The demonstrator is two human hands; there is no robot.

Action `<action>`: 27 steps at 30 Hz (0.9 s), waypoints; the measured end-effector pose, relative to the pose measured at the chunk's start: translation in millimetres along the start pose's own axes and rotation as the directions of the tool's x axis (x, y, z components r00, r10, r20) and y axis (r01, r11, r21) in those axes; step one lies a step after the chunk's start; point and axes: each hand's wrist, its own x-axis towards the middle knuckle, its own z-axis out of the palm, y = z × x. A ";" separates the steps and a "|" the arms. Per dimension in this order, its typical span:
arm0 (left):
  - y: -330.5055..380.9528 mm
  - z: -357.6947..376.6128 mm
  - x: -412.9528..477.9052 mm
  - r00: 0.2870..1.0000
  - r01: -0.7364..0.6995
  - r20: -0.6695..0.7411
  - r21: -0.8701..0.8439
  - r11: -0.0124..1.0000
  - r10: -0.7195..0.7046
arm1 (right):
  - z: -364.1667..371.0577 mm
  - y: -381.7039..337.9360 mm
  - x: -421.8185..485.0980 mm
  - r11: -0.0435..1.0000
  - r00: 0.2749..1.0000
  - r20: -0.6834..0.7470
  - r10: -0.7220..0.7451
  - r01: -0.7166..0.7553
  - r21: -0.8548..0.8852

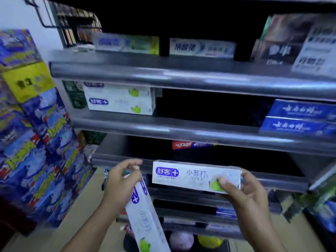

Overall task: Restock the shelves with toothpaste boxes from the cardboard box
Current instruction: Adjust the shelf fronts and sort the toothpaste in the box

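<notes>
Blue patterned packs (45, 142) stand stacked at left, a yellow pack (27, 81) among them.

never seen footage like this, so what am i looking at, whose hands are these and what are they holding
There is no machine here: one camera worn on a person's head looks forward and down at their two bare hands. The left hand grips a white toothpaste box tilted downward. The right hand pinches a matching box held level before the shelves. On a shelf above, at the left, sit stacked white boxes, with blue boxes at the right. Beside the shelving are piled colourful packs.
</notes>
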 end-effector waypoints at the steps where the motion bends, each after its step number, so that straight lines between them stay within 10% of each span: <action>1: 11.0 -4.1 1.5 1.000 -0.012 0.013 -0.018 1.000 0.012 | 9.6 -7.6 1.6 1.000 1.000 0.010 -0.020 0.020 0.001; 9: 89.3 -40.9 11.8 0.952 -0.130 0.267 -0.095 0.987 0.151 | 74.4 -51.6 11.6 0.983 0.982 0.060 -0.180 0.176 0.057; 27: 144.0 -133.3 69.1 0.975 -0.211 0.077 0.010 0.977 0.210 | 219.6 -56.0 76.2 0.842 0.890 -0.021 -0.455 0.422 -0.337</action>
